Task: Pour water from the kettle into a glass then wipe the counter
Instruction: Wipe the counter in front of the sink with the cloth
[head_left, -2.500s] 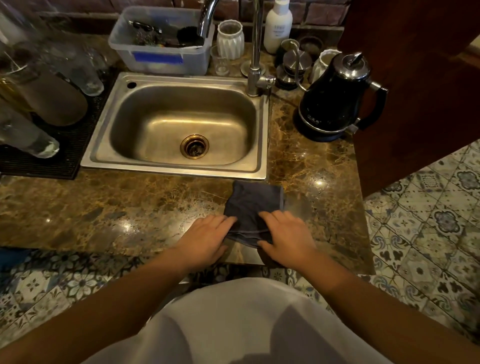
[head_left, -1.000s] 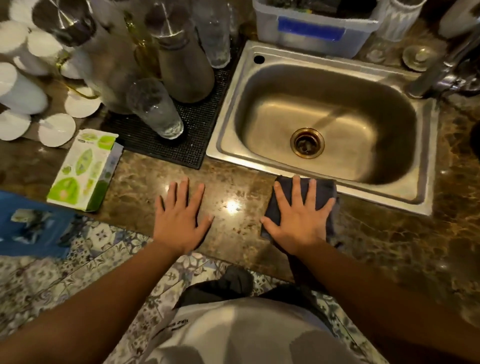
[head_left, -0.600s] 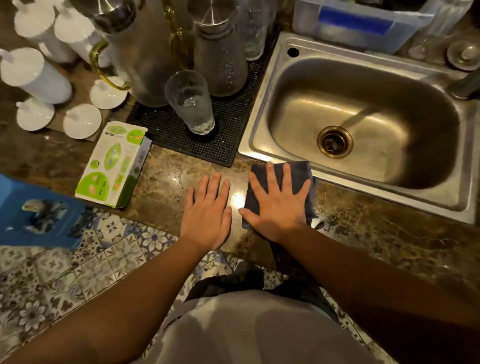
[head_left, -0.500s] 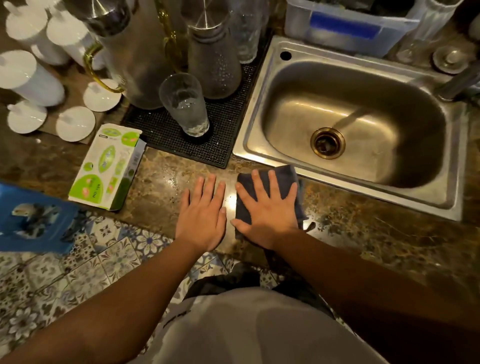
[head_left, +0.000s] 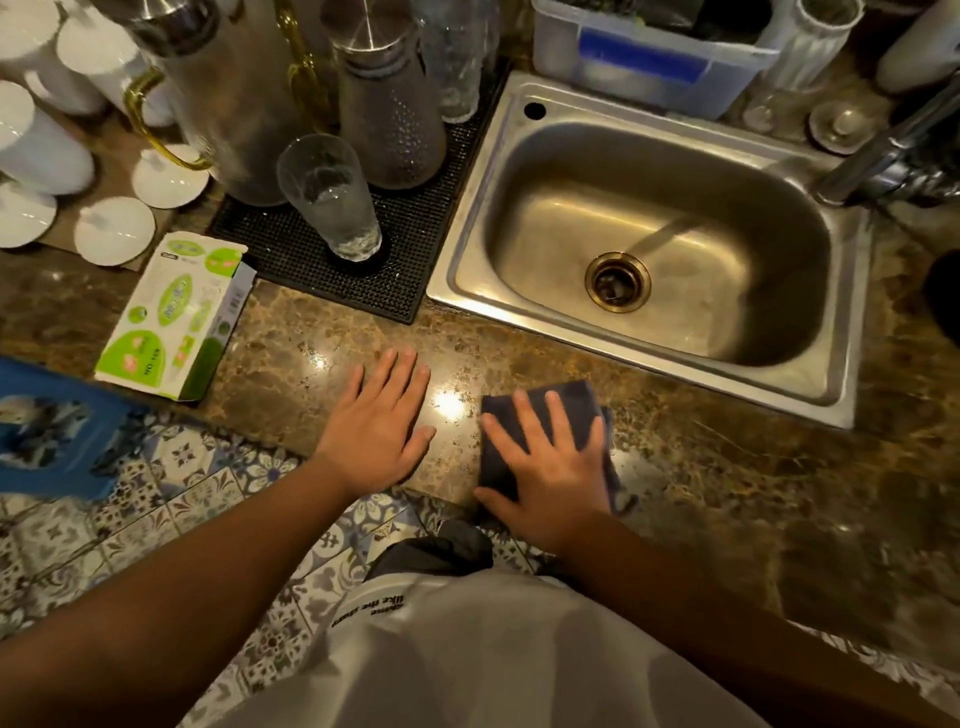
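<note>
My right hand (head_left: 553, 462) lies flat, fingers spread, pressing a folded dark blue cloth (head_left: 582, 402) onto the brown marble counter (head_left: 727, 467) near its front edge, just below the sink. My left hand (head_left: 382, 426) rests flat on the bare counter to the left of the cloth, fingers apart, holding nothing. A clear glass (head_left: 332, 200) with water in it stands on the black mat (head_left: 415, 260) further back. A dark shape at the right edge (head_left: 945, 296) may be the kettle; most of it is out of view.
A steel sink (head_left: 852, 332) fills the upper right, with a tap (head_left: 893, 145) over it. Jugs (head_left: 389, 98) and glasses crowd the mat. A green and white box (head_left: 176, 317) lies left of my hands. White cups (head_left: 41, 145) stand far left, a plastic tub (head_left: 644, 57) behind the sink.
My right hand has slid the cloth left along the counter in front of the sink, then back toward the front edge. My left hand moved from the cloth to lying flat on the counter.
</note>
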